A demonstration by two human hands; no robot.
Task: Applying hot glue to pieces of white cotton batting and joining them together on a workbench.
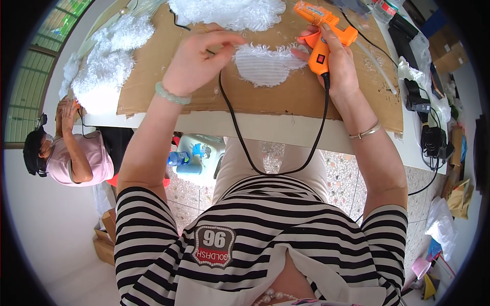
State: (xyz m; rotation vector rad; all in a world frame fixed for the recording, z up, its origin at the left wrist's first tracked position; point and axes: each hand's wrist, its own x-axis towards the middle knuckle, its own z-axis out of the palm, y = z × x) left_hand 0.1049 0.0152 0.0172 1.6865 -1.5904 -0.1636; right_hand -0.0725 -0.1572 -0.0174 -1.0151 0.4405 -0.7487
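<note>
The right hand, upper right of the frame, was wrapped round an orange glue gun's handle, its forearm slanting up and inward. The left hand, left of upper centre, turned inward with fingers bent; whether they pinched the black cord passing there could not be told. Between the hands, at upper centre, a fringed white cloth lay on cardboard. The top edge cut off another fluffy piece.
</note>
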